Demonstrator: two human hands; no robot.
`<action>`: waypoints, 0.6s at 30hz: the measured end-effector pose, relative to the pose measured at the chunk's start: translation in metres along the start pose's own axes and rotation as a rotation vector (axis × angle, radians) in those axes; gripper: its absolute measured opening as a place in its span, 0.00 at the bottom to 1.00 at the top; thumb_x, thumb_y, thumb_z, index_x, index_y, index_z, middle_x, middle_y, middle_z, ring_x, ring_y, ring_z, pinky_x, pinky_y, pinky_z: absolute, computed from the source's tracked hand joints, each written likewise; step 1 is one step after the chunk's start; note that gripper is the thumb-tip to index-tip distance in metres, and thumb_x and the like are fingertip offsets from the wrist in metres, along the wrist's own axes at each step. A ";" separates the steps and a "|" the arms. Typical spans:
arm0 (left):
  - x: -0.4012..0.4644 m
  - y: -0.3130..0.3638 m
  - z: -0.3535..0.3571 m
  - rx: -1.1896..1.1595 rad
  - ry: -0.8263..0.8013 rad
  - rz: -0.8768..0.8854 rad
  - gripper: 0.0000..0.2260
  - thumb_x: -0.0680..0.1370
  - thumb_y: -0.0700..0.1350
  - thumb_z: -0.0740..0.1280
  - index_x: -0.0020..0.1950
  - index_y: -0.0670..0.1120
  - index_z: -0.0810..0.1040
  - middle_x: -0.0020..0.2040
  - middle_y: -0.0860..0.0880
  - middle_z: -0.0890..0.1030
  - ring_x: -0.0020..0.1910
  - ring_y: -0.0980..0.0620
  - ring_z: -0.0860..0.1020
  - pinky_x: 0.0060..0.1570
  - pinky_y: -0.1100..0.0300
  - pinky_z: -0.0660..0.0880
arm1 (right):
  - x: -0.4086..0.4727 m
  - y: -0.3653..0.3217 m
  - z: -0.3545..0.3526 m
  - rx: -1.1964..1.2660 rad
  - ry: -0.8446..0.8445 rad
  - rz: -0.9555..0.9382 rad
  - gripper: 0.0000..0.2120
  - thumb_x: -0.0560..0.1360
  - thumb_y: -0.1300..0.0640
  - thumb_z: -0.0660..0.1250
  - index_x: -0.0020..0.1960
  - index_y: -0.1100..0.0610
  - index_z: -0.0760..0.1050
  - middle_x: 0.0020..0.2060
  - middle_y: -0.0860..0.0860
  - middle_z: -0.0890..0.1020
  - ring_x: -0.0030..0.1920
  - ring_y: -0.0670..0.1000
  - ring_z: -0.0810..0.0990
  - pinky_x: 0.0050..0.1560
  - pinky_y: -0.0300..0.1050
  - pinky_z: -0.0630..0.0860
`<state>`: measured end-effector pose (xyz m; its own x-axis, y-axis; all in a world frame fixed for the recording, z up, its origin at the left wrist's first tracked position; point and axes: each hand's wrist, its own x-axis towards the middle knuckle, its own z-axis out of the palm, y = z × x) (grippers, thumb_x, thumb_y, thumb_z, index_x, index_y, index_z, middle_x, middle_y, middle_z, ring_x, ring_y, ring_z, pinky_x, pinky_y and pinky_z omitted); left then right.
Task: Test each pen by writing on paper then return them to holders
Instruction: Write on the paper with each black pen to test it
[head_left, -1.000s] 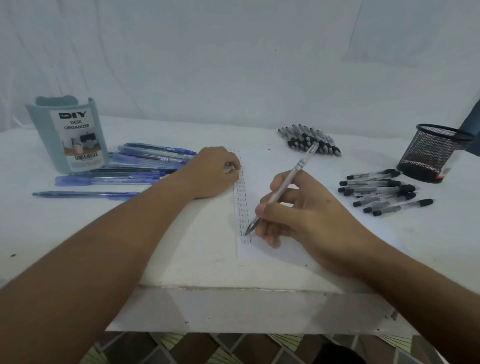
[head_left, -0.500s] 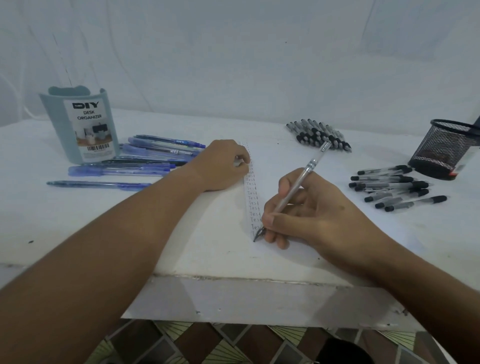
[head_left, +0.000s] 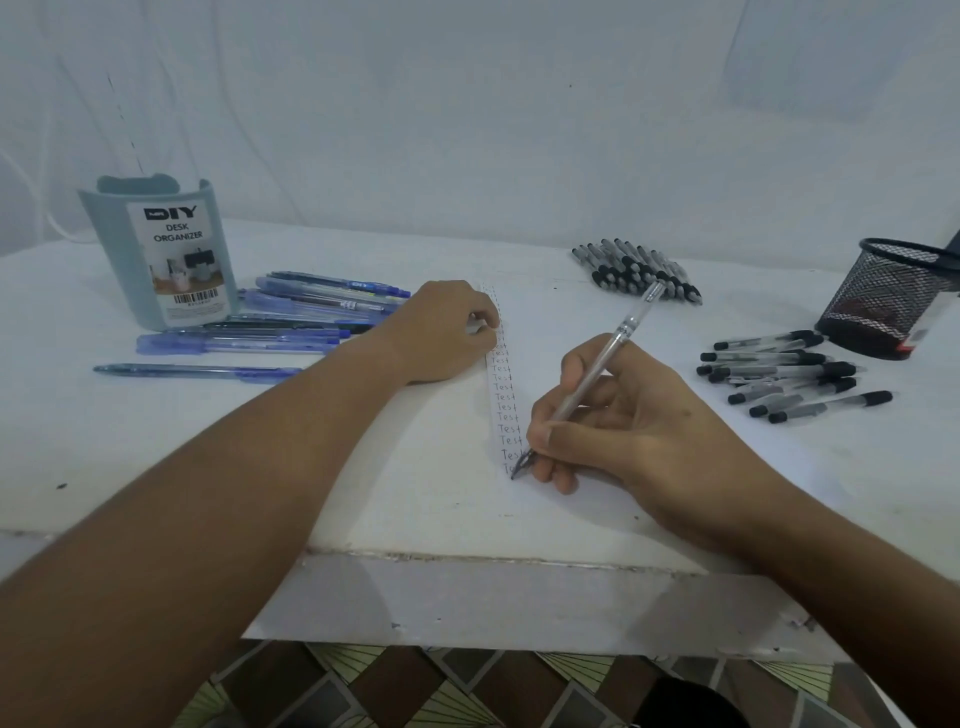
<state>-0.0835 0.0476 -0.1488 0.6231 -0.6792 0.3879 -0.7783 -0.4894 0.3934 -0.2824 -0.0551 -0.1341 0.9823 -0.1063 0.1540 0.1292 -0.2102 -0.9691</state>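
Observation:
My right hand (head_left: 618, 421) grips a clear-barrelled pen (head_left: 602, 364) with its tip on the white paper (head_left: 561, 322), below a column of handwritten "Test" words (head_left: 505, 400). My left hand (head_left: 441, 332) rests on the paper's left edge with fingers curled, holding a small pale thing that may be a pen cap. Several blue pens (head_left: 291, 325) lie left of it, beside a grey-blue desk organizer (head_left: 156, 254). Black-capped pens (head_left: 784, 374) lie at the right near a black mesh holder (head_left: 888, 301).
Another pile of black-capped pens (head_left: 636, 270) lies at the back of the white table (head_left: 156, 441). One blue pen (head_left: 197, 370) lies apart at the left. The table's front edge (head_left: 467, 558) is close to me, with patterned floor tiles below.
The pen tip has moved down the column, adding to the written words. My left hand stays in place on the paper. The camera view has shifted slightly.

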 end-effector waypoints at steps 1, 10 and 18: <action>0.000 0.000 0.000 -0.003 0.003 -0.002 0.10 0.77 0.43 0.64 0.56 0.44 0.80 0.56 0.47 0.79 0.56 0.51 0.74 0.56 0.63 0.67 | 0.000 0.000 0.000 0.004 -0.005 0.002 0.14 0.74 0.74 0.67 0.50 0.61 0.66 0.36 0.58 0.81 0.35 0.58 0.80 0.39 0.49 0.77; 0.001 0.000 0.001 -0.001 -0.003 -0.006 0.10 0.77 0.43 0.64 0.56 0.45 0.80 0.56 0.47 0.79 0.56 0.51 0.74 0.56 0.63 0.67 | 0.000 0.000 -0.002 0.009 -0.009 -0.003 0.14 0.73 0.75 0.67 0.49 0.61 0.66 0.35 0.58 0.80 0.34 0.58 0.79 0.37 0.49 0.76; 0.001 -0.001 0.001 0.004 -0.002 -0.001 0.10 0.77 0.43 0.63 0.56 0.45 0.80 0.57 0.47 0.79 0.57 0.51 0.74 0.57 0.62 0.67 | 0.001 0.004 -0.003 0.095 0.056 -0.030 0.15 0.73 0.77 0.65 0.48 0.60 0.66 0.35 0.60 0.78 0.32 0.58 0.77 0.31 0.47 0.73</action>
<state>-0.0824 0.0468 -0.1497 0.6237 -0.6797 0.3859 -0.7781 -0.4924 0.3900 -0.2808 -0.0589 -0.1372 0.9692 -0.1556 0.1906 0.1727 -0.1216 -0.9774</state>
